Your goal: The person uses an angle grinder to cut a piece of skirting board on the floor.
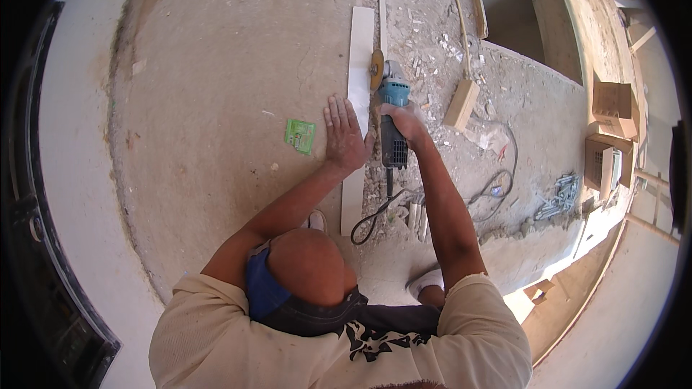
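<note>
The person crouches over a bare concrete floor (216, 65) with a long white tile strip (358, 72) lying flat on it, running away from the body. The left hand (344, 137) lies flat on the strip and the floor beside it, fingers spread and pressed down, apparently to pin the narrow piece so it cannot slide or chatter. The right hand (405, 121) is wrapped tight around the body of a blue angle grinder (393, 126), which points away from the person. Its yellowish cutting disc (376, 70) stands on edge right at the strip's right-hand edge; whether it actually bites into the tile cannot be told. Holding the tool lengthwise along the strip keeps the disc in line with the long edge, and the holding hand sits behind the disc, clear of it.

The grinder's black power cord (371, 220) loops back toward the person's feet, out of the disc's way. To the right of the strip lies a scatter of pale tile offcuts and rubble (425, 50). A wooden block (461, 103) rests near the grinder, and a small green packet (300, 135) lies on the floor just left of the pinning hand. Cardboard boxes (613, 126) stand well apart by the right wall.
</note>
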Tool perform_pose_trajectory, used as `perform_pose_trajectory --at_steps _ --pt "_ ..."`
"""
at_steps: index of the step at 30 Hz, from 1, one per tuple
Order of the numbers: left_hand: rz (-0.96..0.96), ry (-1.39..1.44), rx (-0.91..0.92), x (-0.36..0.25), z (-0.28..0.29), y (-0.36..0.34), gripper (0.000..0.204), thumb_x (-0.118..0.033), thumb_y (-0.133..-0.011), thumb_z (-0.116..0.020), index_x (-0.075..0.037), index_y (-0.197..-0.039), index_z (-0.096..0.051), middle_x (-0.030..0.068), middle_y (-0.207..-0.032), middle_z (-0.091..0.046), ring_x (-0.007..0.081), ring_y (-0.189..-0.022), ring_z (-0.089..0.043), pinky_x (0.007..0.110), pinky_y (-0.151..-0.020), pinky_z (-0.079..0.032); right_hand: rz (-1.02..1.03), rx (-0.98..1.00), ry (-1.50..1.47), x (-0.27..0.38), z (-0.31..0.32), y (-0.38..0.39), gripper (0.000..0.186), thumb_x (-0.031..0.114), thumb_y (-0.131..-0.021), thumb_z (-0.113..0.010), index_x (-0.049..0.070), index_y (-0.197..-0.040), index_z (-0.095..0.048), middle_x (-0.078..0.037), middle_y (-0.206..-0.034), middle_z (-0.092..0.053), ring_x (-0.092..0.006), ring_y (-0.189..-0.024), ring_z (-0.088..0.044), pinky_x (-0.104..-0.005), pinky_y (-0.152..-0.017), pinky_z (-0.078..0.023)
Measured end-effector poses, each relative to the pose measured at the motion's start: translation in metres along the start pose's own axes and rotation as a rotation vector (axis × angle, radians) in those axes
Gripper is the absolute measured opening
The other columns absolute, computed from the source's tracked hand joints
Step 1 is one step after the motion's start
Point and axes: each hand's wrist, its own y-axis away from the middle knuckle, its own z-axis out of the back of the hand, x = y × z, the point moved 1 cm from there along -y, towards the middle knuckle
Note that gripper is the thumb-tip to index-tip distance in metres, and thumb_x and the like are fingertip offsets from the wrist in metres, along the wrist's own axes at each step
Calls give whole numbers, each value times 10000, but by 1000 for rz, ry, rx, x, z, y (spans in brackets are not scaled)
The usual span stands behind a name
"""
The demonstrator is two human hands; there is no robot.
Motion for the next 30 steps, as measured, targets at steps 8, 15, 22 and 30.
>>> perform_pose_trajectory --at_steps 8,15,22,30 --pt "16 -5 18 7 -1 2 1046 -346 -901 -690 230 -1554 -111 457 -1634 -110 576 -1569 -42 637 -1287 -28 44 0 -65 13 -8 6 233 191 -828 -797 -8 -932 -733 -78 -785 -697 -177 -622 -638 -338 -571 -532" --pt "1 2 -1 5 -2 1 1040 -360 -911 -681 232 -1553 -117 460 -1629 -120 578 -1567 -51 639 -1287 -31 7 10 -52 16 -1 0 292 223 -784 -824 -5 -952 -755 -86 -797 -718 -182 -643 -650 -352 -598 -535" --pt "3 -7 2 5 0 1 1025 -370 -916 -674 236 -1548 -142 467 -1620 -136 581 -1564 -63 642 -1285 -38 16 6 -26 25 -3 6 308 224 -806 -810 -43 -946 -742 -111 -806 -716 -197 -635 -661 -355 -582 -549" --pt "10 -16 28 5 0 0 1045 -374 -906 -682 240 -1548 -131 467 -1620 -131 581 -1566 -47 643 -1284 -26 81 -1 -46 21 -4 1 307 225 -806 -809 -44 -937 -738 -109 -792 -713 -195 -619 -659 -351 -569 -547"
